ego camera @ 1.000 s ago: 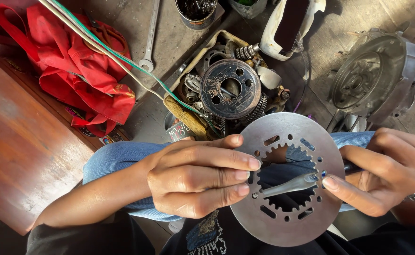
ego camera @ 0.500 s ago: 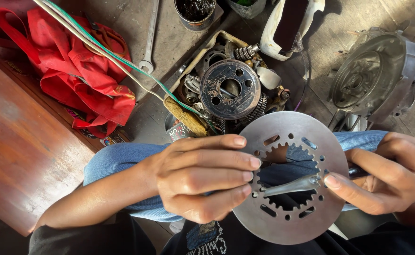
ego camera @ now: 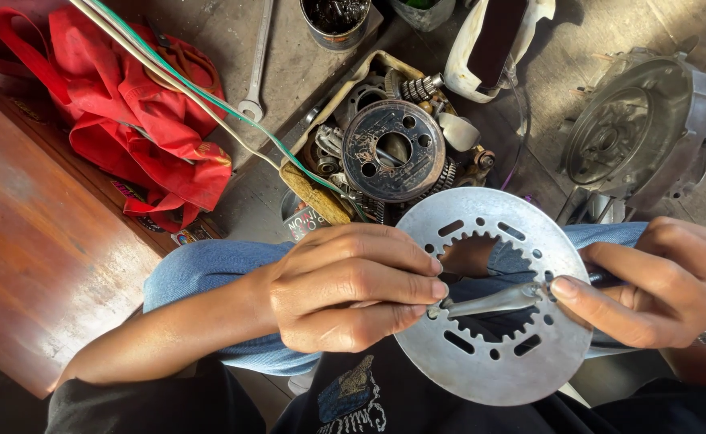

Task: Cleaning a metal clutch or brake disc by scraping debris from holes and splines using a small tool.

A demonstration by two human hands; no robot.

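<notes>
The left hand (ego camera: 353, 293) has its grip closed on the near edge of a round metal plate (ego camera: 494, 293) with a toothed hole, resting over the person's knee. The right hand (ego camera: 662, 281) pinches a thin metal tool (ego camera: 494, 303) lying across that hole. A tray of parts (ego camera: 385, 145) sits on the floor beyond, by a red bag (ego camera: 140, 120).

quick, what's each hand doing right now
Left hand: closed, pinching the rim of the round metal plate.
Right hand: closed, holding a slim metal tool laid across the plate's toothed opening.
</notes>
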